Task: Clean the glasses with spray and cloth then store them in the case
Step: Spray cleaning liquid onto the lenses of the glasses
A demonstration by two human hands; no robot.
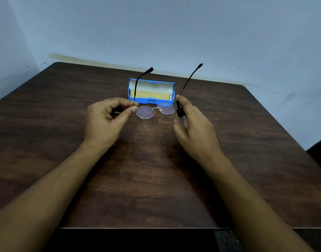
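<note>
Spraying is looking like the step in hand, I am judging. My left hand (105, 120) is pinching the glasses (154, 110) at one hinge, lenses down near the table (156, 170), just in front of the open case (150, 101). My right hand (194, 128) is gripping the spray bottle (180, 113), its nozzle beside the other lens. Wiping and storing are waiting; the cloth (150, 95) is lying untouched inside the case. I am counting one pair of glasses, one spray bottle, one cloth, one case.
</note>
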